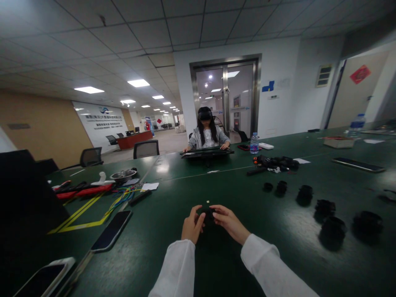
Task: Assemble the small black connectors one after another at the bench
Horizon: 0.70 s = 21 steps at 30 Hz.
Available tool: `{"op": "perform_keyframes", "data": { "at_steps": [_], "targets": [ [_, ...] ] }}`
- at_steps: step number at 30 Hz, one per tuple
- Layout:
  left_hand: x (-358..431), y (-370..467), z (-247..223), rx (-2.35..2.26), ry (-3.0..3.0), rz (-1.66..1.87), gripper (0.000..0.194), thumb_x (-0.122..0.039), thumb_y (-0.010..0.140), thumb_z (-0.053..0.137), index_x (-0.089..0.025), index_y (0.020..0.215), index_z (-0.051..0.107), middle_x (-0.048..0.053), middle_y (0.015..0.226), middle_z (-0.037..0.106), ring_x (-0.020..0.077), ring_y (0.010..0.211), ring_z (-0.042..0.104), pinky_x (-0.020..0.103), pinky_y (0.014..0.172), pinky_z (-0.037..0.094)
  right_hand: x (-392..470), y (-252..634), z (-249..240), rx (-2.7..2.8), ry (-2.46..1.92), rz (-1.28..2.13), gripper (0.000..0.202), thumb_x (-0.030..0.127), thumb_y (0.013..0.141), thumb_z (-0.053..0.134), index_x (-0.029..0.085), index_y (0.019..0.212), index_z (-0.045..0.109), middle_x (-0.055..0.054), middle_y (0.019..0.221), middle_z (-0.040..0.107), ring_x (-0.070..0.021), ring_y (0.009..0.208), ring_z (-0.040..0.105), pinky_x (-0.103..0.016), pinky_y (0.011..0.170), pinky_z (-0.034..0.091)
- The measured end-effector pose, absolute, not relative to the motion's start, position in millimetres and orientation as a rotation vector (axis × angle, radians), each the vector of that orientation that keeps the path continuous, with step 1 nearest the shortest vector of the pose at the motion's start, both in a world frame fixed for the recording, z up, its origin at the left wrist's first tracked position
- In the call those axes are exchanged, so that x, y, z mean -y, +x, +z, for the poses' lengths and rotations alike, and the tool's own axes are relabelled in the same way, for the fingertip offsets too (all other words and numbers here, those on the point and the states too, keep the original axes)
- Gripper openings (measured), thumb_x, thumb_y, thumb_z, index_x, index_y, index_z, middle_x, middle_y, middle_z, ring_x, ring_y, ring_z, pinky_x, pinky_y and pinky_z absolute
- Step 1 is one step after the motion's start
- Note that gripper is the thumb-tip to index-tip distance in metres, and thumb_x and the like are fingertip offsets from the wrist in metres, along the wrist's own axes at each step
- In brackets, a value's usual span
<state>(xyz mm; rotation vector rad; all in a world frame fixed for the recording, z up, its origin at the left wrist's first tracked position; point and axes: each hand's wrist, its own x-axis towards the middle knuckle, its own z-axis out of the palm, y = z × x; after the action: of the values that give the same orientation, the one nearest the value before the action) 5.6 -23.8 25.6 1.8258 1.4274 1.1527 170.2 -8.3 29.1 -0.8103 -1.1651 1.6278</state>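
Observation:
A small dark round part (pixel 209 213) is between my two hands, just above the green table; its exact kind is hard to make out against the dark surface. On its left side, my left hand (pixel 192 227) is closed, thumb and fingers gripping it. My right hand (pixel 229 223) pinches the opposite side with thumb and forefinger. Fingers cover much of the part. A tiny pale piece (pixel 208 201) shows just beyond the fingertips. Several black ring-like or cylindrical parts stand to the right, among them a wide one (pixel 333 227) and a smaller one (pixel 281 187).
Phones lie at left (pixel 111 231) and far right (pixel 359 164). Cables (pixel 123 198), a metal bowl (pixel 123 175) and yellow tape (pixel 83 226) are at left. A water bottle (pixel 254 143) stands ahead. Across the table, a person (pixel 207 134) holds a dark flat panel (pixel 207 154).

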Motion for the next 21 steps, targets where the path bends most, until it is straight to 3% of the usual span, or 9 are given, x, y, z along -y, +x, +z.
{"op": "perform_keyframes", "data": {
  "at_steps": [4, 8, 16, 21],
  "targets": [
    [22, 8, 21, -1.392, 1.968, 1.178, 0.055, -0.025, 0.072, 0.053, -0.022, 0.122, 0.032, -0.003, 0.071, 0.056, 0.0097, 0.052, 0.055, 0.020, 0.052, 0.045, 2, 166, 22, 0.954, -0.795, 1.628, 0.026, 0.028, 0.062, 0.065, 0.019, 0.086, 0.060, -0.002, 0.081, 0.058, -0.0099, 0.063, 0.053, -0.024, 0.061, 0.041],
    [19, 9, 17, -1.402, 1.989, 1.141, 0.056, -0.016, 0.072, 0.049, -0.026, 0.124, 0.031, -0.003, 0.076, 0.058, 0.0081, 0.051, 0.054, 0.021, 0.054, 0.045, -2, 165, 18, 0.874, -0.794, 1.645, 0.024, 0.030, 0.063, 0.065, 0.019, 0.083, 0.060, -0.002, 0.074, 0.059, -0.0094, 0.059, 0.053, -0.023, 0.057, 0.041],
    [17, 6, 14, -1.404, 1.967, 1.129, 0.045, -0.021, 0.076, 0.046, -0.026, 0.119, 0.037, -0.004, 0.071, 0.056, 0.0081, 0.049, 0.054, 0.021, 0.055, 0.045, 0, 167, 20, 0.918, -0.790, 1.654, 0.022, 0.031, 0.065, 0.063, 0.019, 0.084, 0.060, -0.001, 0.074, 0.058, -0.0087, 0.059, 0.053, -0.021, 0.056, 0.042],
    [20, 7, 18, -1.437, 1.923, 1.140, 0.037, -0.031, 0.076, 0.048, -0.020, 0.111, 0.043, -0.002, 0.068, 0.056, 0.0102, 0.049, 0.054, 0.021, 0.051, 0.045, 3, 168, 24, 0.947, -0.808, 1.653, 0.024, 0.032, 0.065, 0.063, 0.020, 0.086, 0.060, -0.002, 0.079, 0.058, -0.0102, 0.062, 0.054, -0.023, 0.058, 0.042]
  ]
}}
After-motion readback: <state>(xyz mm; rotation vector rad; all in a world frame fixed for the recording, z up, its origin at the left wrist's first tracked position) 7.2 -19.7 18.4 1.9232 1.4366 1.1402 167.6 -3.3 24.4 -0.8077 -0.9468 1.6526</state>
